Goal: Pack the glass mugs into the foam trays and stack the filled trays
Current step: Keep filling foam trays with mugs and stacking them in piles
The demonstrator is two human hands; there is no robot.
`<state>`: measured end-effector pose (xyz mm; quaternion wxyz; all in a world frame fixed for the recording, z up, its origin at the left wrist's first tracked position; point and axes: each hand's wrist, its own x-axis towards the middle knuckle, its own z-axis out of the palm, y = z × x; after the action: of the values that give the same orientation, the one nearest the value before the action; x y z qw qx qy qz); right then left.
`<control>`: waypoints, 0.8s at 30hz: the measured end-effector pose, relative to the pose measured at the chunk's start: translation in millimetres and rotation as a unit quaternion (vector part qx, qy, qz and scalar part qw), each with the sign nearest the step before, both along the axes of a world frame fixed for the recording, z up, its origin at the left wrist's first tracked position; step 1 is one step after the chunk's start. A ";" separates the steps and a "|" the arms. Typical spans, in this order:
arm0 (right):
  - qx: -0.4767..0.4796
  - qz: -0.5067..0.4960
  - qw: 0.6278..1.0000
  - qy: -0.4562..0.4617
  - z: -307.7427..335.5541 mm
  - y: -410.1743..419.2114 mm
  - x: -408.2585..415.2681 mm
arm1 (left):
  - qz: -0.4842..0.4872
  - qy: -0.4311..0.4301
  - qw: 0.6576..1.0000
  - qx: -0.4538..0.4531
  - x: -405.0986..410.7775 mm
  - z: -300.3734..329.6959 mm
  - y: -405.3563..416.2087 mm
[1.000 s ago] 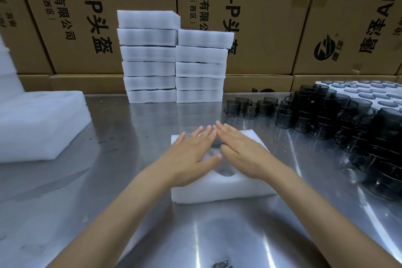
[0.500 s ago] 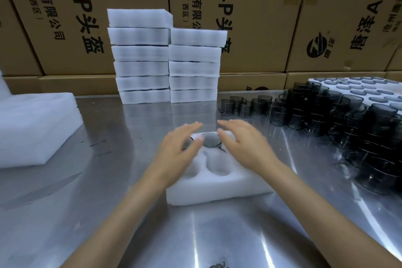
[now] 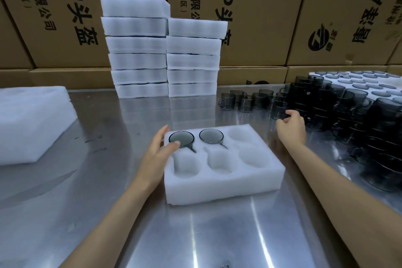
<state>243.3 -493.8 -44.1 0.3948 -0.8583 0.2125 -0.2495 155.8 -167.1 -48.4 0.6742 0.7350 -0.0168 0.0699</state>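
- A steel table (image 3: 217, 235) fills the view, seen from above by a person whose two bare forearms reach forward over it.
- A white foam tray (image 3: 224, 183) sits at the middle of the table, with six round pockets in two rows of three.
- Two smoky glass mugs sit in the tray's far row: one mug (image 3: 181, 139) in the far-left pocket, a second mug (image 3: 211, 136) in the far-middle pocket. The other four pockets hold nothing.
- The left hand (image 3: 157, 152) rests against the tray's left edge, fingers nearly straight along the far-left corner, thumb lying on the foam just beside the first mug's rim. It grips nothing.
- The right hand (image 3: 290, 126) is off the tray, toward the table's right side, fingers loosely curled and holding nothing, close to the loose mugs (image 3: 326, 111) crowded and stacked there.
- Two stacks of filled trays (image 3: 165, 50) stand side by side at the table's far edge, the left one taller.
- More foam (image 3: 32, 124) lies at the left edge.
- Another foam sheet (image 3: 369, 85) with pockets lies in the far-right corner.
- Cardboard cartons (image 3: 272, 17) with printed characters form a wall behind the table.
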 end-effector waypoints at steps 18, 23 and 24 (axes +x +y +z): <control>-0.105 -0.047 0.993 -0.032 -6.7 2.6 8.1 | -0.010 -0.018 1.000 0.017 3.4 -0.3 -1.1; -0.133 -0.008 0.990 -0.034 -5.6 14.2 -15.5 | -0.018 -0.016 1.000 0.019 2.1 0.4 -0.2; -0.126 0.002 0.991 -0.031 -6.1 14.8 -19.6 | -0.019 -0.014 1.000 0.019 2.3 -0.4 0.0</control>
<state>223.6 -479.0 -50.2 0.2901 -0.8937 0.1648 -0.3000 158.1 -167.1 -48.8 0.6607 0.7465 -0.0415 0.0677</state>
